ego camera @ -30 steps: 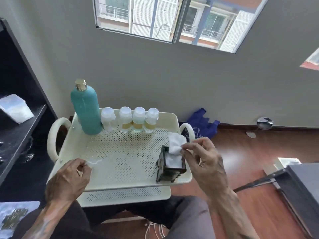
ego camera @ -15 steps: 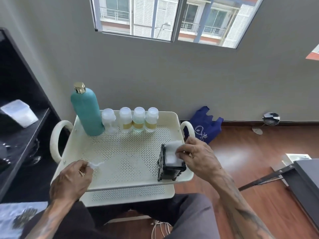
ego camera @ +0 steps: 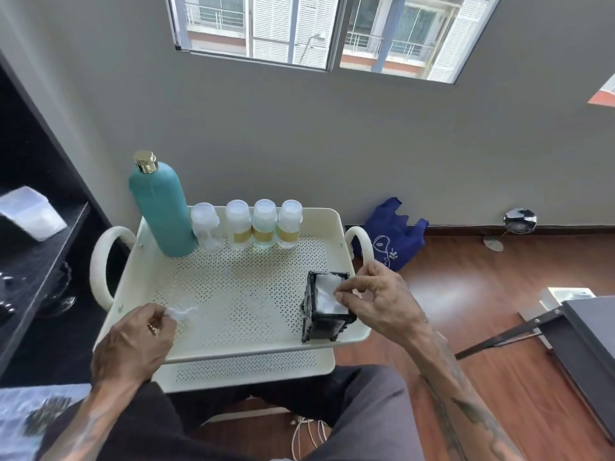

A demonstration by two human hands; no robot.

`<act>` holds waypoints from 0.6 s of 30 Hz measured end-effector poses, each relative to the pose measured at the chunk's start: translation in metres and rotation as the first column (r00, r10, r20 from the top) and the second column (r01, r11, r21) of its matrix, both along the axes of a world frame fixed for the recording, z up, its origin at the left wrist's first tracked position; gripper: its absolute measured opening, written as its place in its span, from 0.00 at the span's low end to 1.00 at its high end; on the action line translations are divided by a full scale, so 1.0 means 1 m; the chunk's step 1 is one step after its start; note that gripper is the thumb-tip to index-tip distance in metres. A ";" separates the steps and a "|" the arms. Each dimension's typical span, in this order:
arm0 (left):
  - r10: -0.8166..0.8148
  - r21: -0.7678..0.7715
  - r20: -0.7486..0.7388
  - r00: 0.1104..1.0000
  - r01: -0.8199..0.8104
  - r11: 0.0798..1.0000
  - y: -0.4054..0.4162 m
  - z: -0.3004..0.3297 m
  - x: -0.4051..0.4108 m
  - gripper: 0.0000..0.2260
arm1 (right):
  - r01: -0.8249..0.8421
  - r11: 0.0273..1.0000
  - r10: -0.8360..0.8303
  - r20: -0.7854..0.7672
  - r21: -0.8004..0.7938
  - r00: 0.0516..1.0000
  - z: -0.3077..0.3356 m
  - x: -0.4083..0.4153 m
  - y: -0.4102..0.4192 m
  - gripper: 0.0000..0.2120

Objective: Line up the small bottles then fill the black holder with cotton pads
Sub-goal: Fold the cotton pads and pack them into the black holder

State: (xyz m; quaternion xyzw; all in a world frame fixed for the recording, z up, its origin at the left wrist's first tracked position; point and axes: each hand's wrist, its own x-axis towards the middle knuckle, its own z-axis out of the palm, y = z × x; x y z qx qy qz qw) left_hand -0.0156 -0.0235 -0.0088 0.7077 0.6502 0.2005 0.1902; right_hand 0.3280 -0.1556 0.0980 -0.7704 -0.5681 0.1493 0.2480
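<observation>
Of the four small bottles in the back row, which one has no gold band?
The leftmost small bottle, right beside the tall teal bottle. It looks plain and clear; the other three carry a gold band around the middle.

The setting is a room in a home or apartment: reddish-brown wood plank floor [ego camera: 449, 294], plain grey wall [ego camera: 332, 134] with dark skirting, and a sliding window [ego camera: 332, 31] facing a neighbouring residential block with balconies and louvred shutters. A blue fabric tote bag [ego camera: 389, 239] lies against the wall beside a cream perforated-metal utility cart [ego camera: 233, 294].
</observation>
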 end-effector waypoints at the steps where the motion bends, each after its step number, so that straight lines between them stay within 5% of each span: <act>1: 0.004 0.003 -0.002 1.000 -0.004 1.000 0.000 0.000 0.000 0.06 | 0.023 0.998 -0.023 -0.005 0.051 1.000 0.004 -0.002 0.002 0.07; 3: 0.015 0.020 -0.011 1.000 -0.015 1.000 -0.001 0.000 0.002 0.05 | 0.025 0.997 -0.030 0.061 0.080 0.998 0.009 -0.011 0.007 0.09; 7: 0.001 0.023 0.000 1.000 -0.001 1.000 0.000 0.001 0.000 0.05 | -0.022 0.986 0.065 0.256 -0.168 0.964 0.001 -0.026 0.023 0.15; 12: 0.016 0.005 0.001 1.000 -0.016 1.000 -0.001 0.000 -0.001 0.05 | -0.025 0.969 0.102 0.306 -0.245 0.947 -0.003 -0.018 0.028 0.20; 16: 0.023 -0.087 0.292 0.956 0.002 0.996 0.001 0.018 0.008 0.01 | -0.068 0.997 0.072 0.100 -0.044 0.992 -0.002 0.005 0.009 0.22; 18: 0.022 -0.141 0.493 0.870 0.055 0.989 -0.002 0.046 0.029 0.01 | -0.103 0.993 0.099 -0.058 -0.063 0.993 -0.008 0.016 -0.004 0.32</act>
